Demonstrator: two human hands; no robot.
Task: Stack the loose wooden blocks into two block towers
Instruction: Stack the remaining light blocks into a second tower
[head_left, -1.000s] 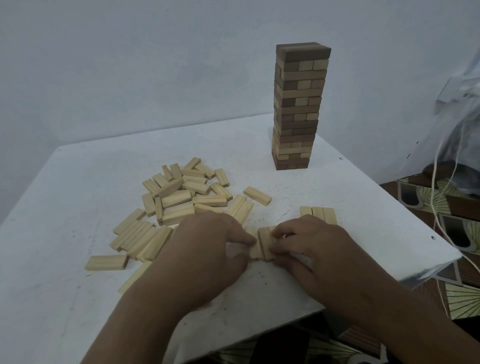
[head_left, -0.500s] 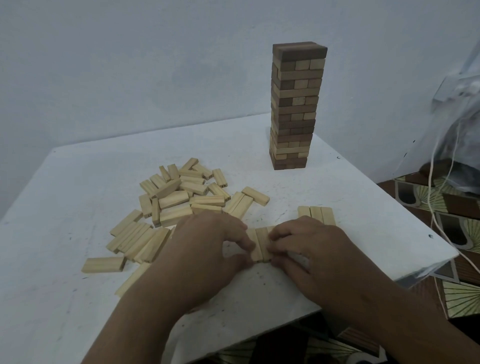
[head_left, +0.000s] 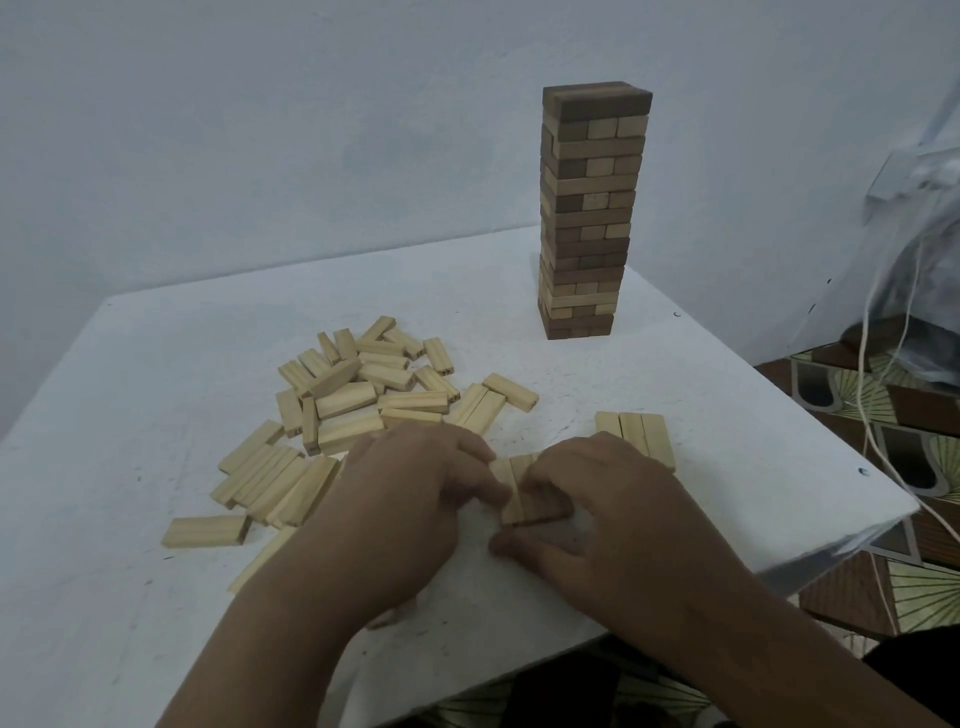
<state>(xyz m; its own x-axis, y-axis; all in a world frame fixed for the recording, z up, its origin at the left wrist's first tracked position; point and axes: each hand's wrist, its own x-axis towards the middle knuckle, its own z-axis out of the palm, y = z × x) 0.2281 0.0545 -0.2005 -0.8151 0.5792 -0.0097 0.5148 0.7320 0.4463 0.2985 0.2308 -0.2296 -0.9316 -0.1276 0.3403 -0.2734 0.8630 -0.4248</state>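
A white square table (head_left: 675, 405) is seen from above, and a tall finished tower of dark and light brown wooden blocks (head_left: 589, 208) stands upright on its far right part, close to the wall. This tower is taken as the landmark for all places below.

In front of the tower and to its left, a loose heap of pale rectangular wooden blocks (head_left: 363, 400) is spread on the table; some lie flat side by side, others are crossed over each other. One single pale block (head_left: 205, 531) lies apart at the near left edge of the heap. Straight in front of the tower, well apart from it, a flat row of three pale blocks (head_left: 636, 434) is laid with the long sides touching.

Between this row and the heap, nearer to the person than the tower, a small group of pale blocks (head_left: 519, 488) is held between both hands. The left hand (head_left: 415, 499) is placed on the left side of the group with curled fingers, and its fingertips are pressed against the blocks. The right hand (head_left: 597, 509) is placed on the right side; its fingers are bent over the top of the group and its thumb lies on the table in front of it. How many blocks are in the group cannot be told, because the hands cover part of it.

To the right of the tower, beyond the table edge, white cords (head_left: 878, 364) hang over a patterned floor (head_left: 831, 384).
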